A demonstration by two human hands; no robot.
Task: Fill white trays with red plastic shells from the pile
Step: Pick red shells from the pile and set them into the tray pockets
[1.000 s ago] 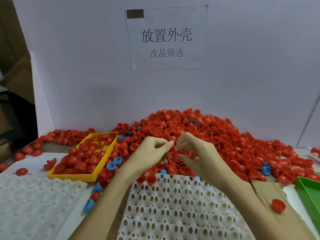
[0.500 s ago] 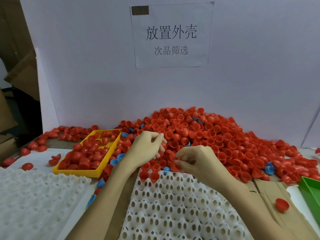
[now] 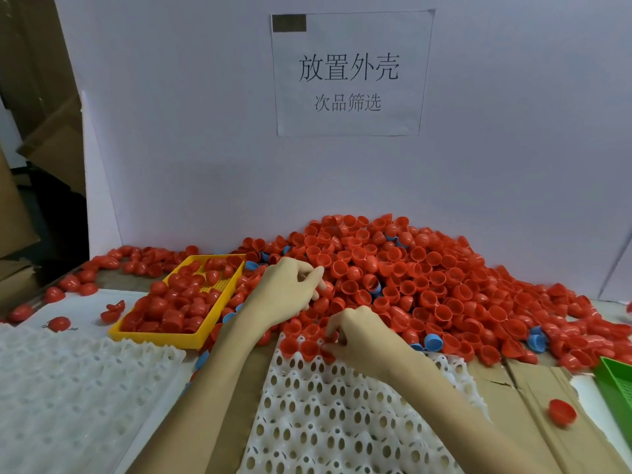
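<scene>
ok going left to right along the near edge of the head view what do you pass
white tray on the left → left forearm → perforated white tray → right forearm → loose red shell on the cardboard → green tray

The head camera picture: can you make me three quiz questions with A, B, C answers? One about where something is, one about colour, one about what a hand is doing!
1. Where is the yellow basket?
A. left of the hands
B. on the wall
C. inside the green basket

2. What colour are the few odd shells in the pile?
A. black
B. blue
C. purple

3. What is the right hand doing?
A. waving in the air
B. resting flat on cardboard
C. pinching a red shell at the white tray's far edge

Answers:
1. A, the yellow basket lies left of both hands.
2. B, blue shells dot the pile.
3. C, the right hand pinches a red shell at the white tray.
</scene>
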